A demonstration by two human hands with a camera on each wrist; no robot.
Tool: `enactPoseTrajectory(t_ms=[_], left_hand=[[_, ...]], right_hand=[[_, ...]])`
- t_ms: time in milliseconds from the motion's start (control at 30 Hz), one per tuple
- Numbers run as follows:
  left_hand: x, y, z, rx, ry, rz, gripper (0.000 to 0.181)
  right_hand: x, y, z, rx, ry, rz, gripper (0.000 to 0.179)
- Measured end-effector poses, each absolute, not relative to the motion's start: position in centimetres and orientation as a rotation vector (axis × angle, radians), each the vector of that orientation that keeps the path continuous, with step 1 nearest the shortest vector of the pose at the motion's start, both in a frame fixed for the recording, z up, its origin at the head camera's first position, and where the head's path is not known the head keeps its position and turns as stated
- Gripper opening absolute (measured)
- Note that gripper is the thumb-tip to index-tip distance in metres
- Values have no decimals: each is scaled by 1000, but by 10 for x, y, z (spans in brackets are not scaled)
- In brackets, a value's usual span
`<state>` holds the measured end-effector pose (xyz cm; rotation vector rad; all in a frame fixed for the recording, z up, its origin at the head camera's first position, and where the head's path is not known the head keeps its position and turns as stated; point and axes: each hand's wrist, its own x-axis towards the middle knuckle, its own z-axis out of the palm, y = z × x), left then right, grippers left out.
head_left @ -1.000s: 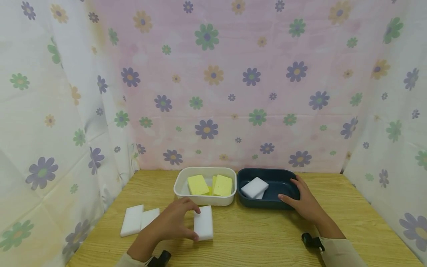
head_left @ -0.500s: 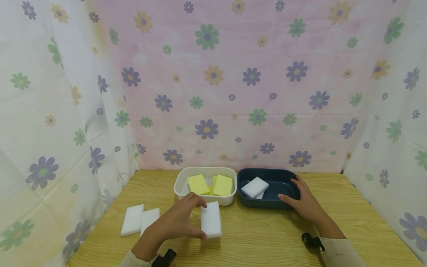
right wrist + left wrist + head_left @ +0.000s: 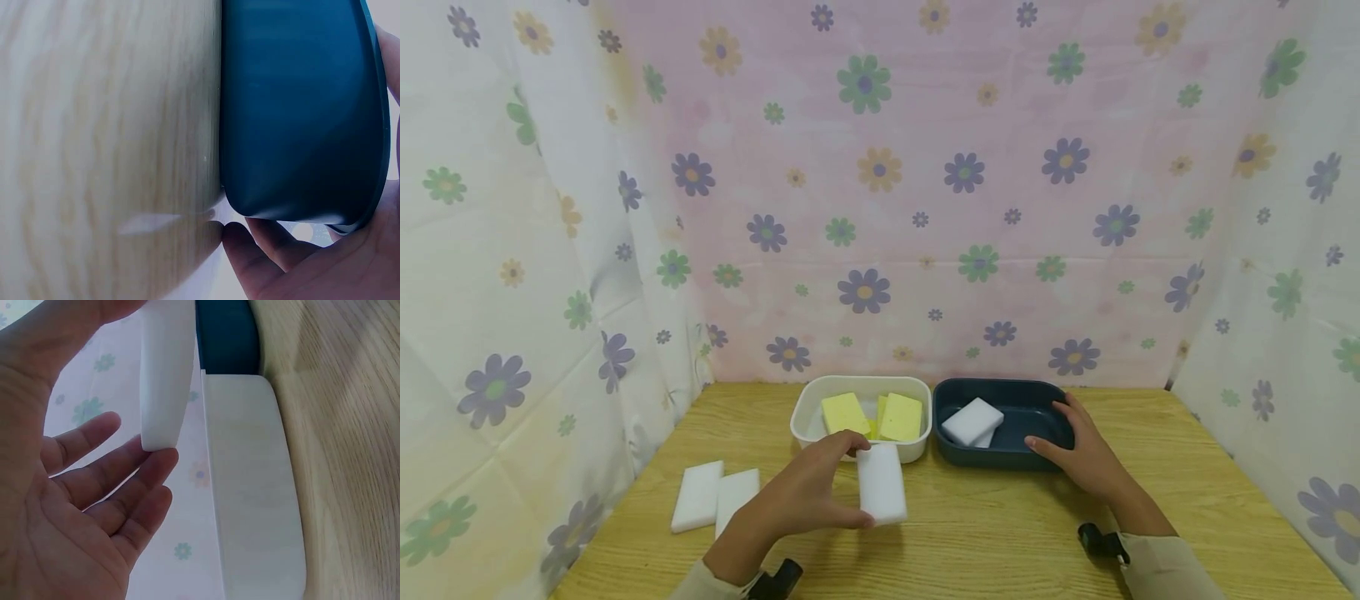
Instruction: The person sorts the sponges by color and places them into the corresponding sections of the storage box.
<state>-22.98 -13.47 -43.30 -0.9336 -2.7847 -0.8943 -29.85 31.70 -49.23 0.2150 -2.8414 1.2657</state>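
Note:
My left hand (image 3: pixel 808 492) pinches a white sponge (image 3: pixel 882 483) by its ends between thumb and fingertips. It is raised above the table, in front of the white box (image 3: pixel 865 450). In the left wrist view the sponge (image 3: pixel 167 375) appears edge-on beside the white box's wall (image 3: pixel 253 487). With its thumb over the near rim and fingers round the far side, my right hand (image 3: pixel 1086 450) holds the right end of the dark blue box (image 3: pixel 1000 458). Inside that box, white sponges (image 3: pixel 973 421) lie stacked at the left.
Yellow sponges (image 3: pixel 901 417) lie in the white box, which stands side by side with the dark blue one. Two more white sponges (image 3: pixel 697 496) are flat on the wooden table (image 3: pixel 985 533) at the left. A flowered curtain (image 3: pixel 880 208) encloses the back and sides.
My left hand has lifted its white sponge off the table and carried it to the right and toward the boxes. My right hand has stayed on the dark blue box.

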Motion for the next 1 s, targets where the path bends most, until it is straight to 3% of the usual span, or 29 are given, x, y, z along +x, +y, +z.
enactPoseTrajectory(t_ms=[1000], left_hand=[[-236, -113, -423, -973, -2656, -844, 65]], right_hand=[[-298, 318, -492, 227, -2843, 1240, 100]])
